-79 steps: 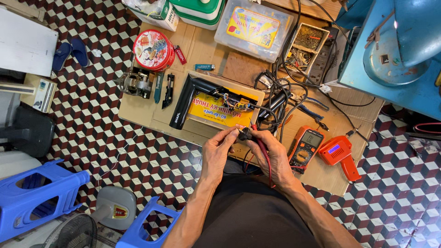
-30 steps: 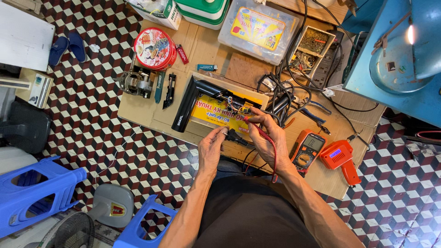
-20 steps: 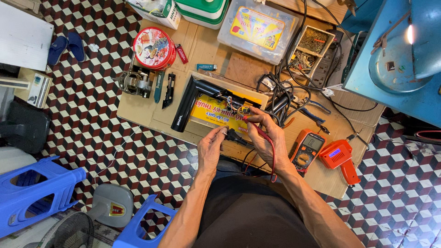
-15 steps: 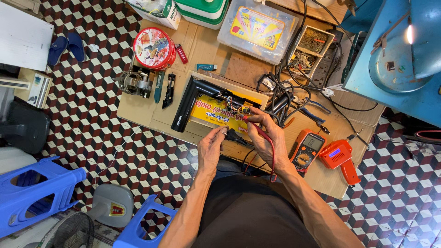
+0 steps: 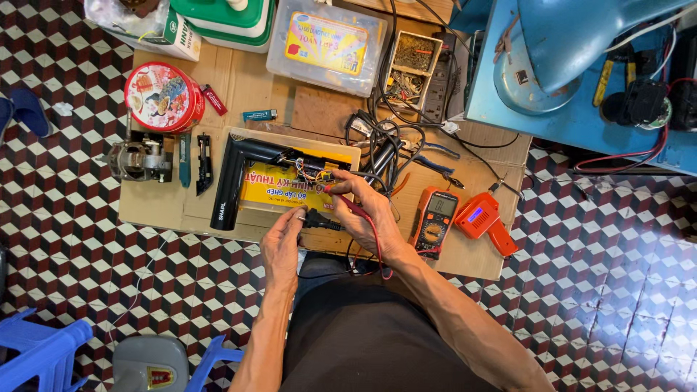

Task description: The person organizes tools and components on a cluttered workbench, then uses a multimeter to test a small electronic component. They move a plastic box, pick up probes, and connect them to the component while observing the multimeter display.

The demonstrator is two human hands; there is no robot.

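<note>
My left hand (image 5: 282, 243) pinches a black plug (image 5: 314, 218) at the front edge of the cardboard work surface (image 5: 160, 210). My right hand (image 5: 364, 213) holds a red test probe (image 5: 348, 205) whose tip points toward the exposed wiring (image 5: 311, 168) of a black L-shaped appliance body (image 5: 239, 174). That body lies on a yellow book (image 5: 287, 190). The probe's red lead (image 5: 377, 247) loops down over my wrist. An orange multimeter (image 5: 435, 218) lies just right of my right hand.
A red round tin (image 5: 163, 96), a small motor (image 5: 138, 160), a clear parts box (image 5: 327, 43), a tangle of black cables (image 5: 385, 134) and an orange soldering gun (image 5: 485, 221) lie around. A blue machine (image 5: 581, 65) stands at the right, blue plastic stools (image 5: 36, 356) at the lower left.
Both hands came forward from my lap toward the appliance. The right hand brought the red probe up to the wiring, and the left hand holds the plug nearer the yellow book.
</note>
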